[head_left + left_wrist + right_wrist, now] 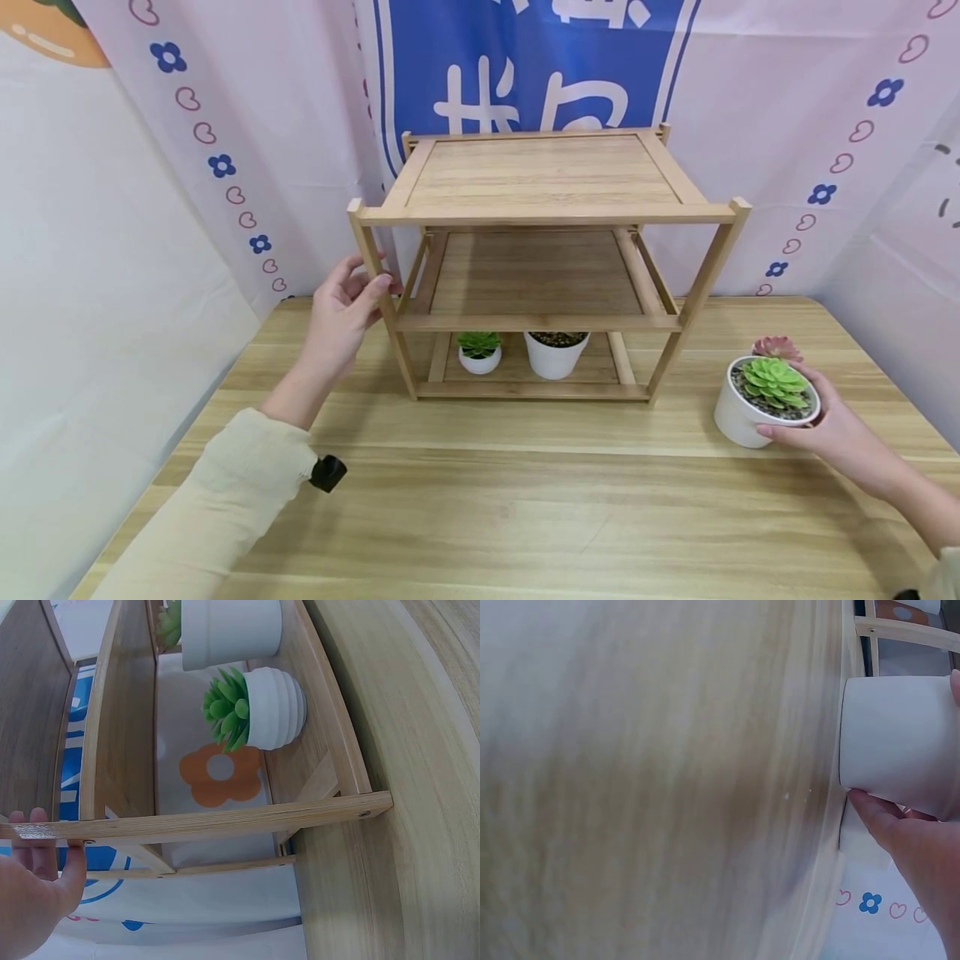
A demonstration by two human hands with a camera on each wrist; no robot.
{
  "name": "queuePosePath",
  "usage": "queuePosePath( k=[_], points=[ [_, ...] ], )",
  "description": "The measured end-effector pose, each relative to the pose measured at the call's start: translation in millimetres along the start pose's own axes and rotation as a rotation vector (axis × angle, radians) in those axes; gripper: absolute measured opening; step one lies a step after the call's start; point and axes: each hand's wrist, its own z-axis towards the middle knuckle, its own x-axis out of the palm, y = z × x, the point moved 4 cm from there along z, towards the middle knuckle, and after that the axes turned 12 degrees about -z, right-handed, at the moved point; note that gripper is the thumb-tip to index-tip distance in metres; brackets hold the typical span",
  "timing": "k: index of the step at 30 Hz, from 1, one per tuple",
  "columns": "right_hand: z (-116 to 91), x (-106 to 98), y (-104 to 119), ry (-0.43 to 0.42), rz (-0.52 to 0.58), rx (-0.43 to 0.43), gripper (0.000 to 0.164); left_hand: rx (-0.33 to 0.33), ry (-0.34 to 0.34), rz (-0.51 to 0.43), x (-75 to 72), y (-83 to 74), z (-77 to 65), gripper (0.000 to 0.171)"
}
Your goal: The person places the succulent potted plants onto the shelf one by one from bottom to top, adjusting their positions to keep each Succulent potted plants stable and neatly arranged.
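Note:
A three-tier wooden shelf (525, 322) stands on the table. My left hand (347, 308) holds its front left post, the thumb on the near side and the fingers behind; the left wrist view shows the same hand (37, 889) at that post. At the right, my right hand (840, 433) grips a white pot with a green succulent (776, 383). In the right wrist view the pot's plain side (896, 742) shows, its base at or near the table top. Behind it is a pink succulent (778, 347), its pot mostly hidden.
On the shelf's bottom tier sit a small ribbed white pot with a green succulent (274, 709) and a larger white pot (553, 358), its plant hidden from above by the middle tier. A patterned cloth (315, 125) hangs behind the wooden table (525, 500).

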Motion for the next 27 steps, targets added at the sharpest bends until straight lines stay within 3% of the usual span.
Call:
queuePosePath(
  k=[27],
  points=[
    [0.0, -14.9, 14.9, -0.014, 0.015, -0.038, 0.092, 0.008, -0.001, -0.005, -0.4, 1.0, 0.3, 0.03]
  ],
)
